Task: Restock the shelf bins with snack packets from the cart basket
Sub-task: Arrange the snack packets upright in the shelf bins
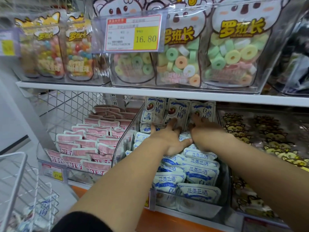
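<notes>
Both my hands reach deep into the clear shelf bin (200,210) filled with white-and-blue snack packets (199,171). My left hand (168,138) lies flat with spread fingers against the upright packets (177,113) at the back of the bin. My right hand (205,129) presses beside it against the rightmost upright packet (204,109). Neither hand grips a packet. The white wire cart basket (18,186) is at the lower left, with a few white-and-blue packets (43,210) showing inside it.
A bin of pink packets (90,144) stands to the left and a bin of yellow-printed packets (274,144) to the right. The white shelf board (133,92) hangs just above my hands, carrying clear bins of candy bags (182,64) and a price tag (133,33).
</notes>
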